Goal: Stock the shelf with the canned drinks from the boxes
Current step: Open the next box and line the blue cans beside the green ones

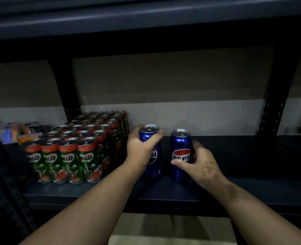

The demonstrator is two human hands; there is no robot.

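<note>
Now each hand's grip wraps a Pepsi can upright on the shelf (234, 188): left hand (140, 151) on the left can (154, 167), right hand (201, 164) on the right can (178, 152) at its 3 o'clock. Milo cans (70, 156) stand at 9 o'clock. Full cans likely feel heavy, stiff, slick; hold mid-body.

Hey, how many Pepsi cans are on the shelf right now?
2. One Pepsi can in the left hand beside the Milo cans; the other in the right hand.
</note>
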